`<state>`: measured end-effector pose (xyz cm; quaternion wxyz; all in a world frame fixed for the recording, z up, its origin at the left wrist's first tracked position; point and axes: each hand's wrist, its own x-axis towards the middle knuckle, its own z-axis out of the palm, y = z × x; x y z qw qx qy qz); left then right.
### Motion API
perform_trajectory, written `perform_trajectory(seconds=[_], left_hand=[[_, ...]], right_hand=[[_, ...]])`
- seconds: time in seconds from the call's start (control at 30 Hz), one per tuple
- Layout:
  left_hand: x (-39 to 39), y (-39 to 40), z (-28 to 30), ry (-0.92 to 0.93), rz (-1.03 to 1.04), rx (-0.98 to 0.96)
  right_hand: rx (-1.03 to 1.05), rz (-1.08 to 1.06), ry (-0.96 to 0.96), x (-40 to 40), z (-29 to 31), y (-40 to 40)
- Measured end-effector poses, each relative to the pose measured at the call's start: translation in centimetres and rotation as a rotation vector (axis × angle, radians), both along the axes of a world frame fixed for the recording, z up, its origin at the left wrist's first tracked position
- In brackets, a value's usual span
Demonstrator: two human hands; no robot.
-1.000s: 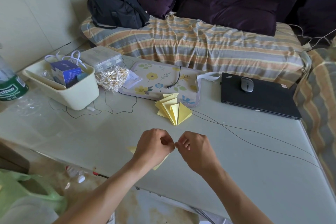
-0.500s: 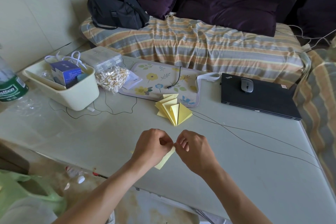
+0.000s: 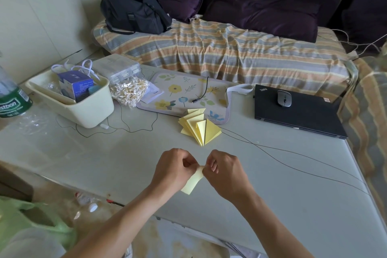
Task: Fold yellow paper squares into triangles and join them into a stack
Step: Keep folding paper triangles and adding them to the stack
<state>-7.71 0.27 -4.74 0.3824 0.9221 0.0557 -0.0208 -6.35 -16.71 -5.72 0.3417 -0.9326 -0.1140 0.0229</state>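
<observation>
Paper square (image 3: 192, 182) is hanging between your left hand (image 3: 174, 170) and right hand (image 3: 225, 174); both are pinching its top edge above the bench (image 3: 272, 205), aligning corners.

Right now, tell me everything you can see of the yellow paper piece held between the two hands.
The yellow paper piece is pale yellow, thin and matte, like a sticky-note sheet. It is held just above the table near its front edge. The left hand and the right hand pinch its upper end between their fingertips, and the rest hangs down and left, ending in a corner. The left hand hides part of it, so its fold state is unclear. It sits apart from the stack of folded triangles.
</observation>
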Motion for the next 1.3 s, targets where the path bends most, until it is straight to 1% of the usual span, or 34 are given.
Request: perform_trajectory(seconds=[0.13, 0.3, 0.43, 0.6, 0.7, 0.97, 1.2, 1.3], left_hand=[[-0.02, 0.1, -0.17, 0.013, -0.038, 0.012], [-0.15, -0.16, 0.16, 0.003, -0.038, -0.044], [-0.04, -0.02, 0.14, -0.005, -0.001, -0.034], [-0.02, 0.08, 0.03, 0.005, -0.02, 0.013], [-0.09, -0.04, 0.09, 0.009, -0.036, 0.021], [-0.1, -0.23, 0.32, -0.005, 0.011, -0.007], [-0.07, -0.04, 0.32, -0.019, -0.03, 0.017], [-0.13, -0.23, 0.4, -0.021, -0.017, 0.002]], right_hand=[[0.004, 0.087, -0.004, -0.22, -0.15, 0.13], [-0.012, 0.031, -0.037, -0.04, 0.02, 0.1], [-0.002, 0.0, -0.037, -0.01, 0.25, -0.04], [0.039, 0.052, -0.007, -0.06, 0.01, -0.18], [0.048, 0.074, -0.034, -0.24, -0.2, 0.07], [0.031, -0.062, -0.075, 0.1, -0.25, -0.1], [0.062, 0.042, -0.045, -0.12, -0.59, 0.11], [0.044, 0.019, -0.071, -0.1, -0.47, 0.33]])
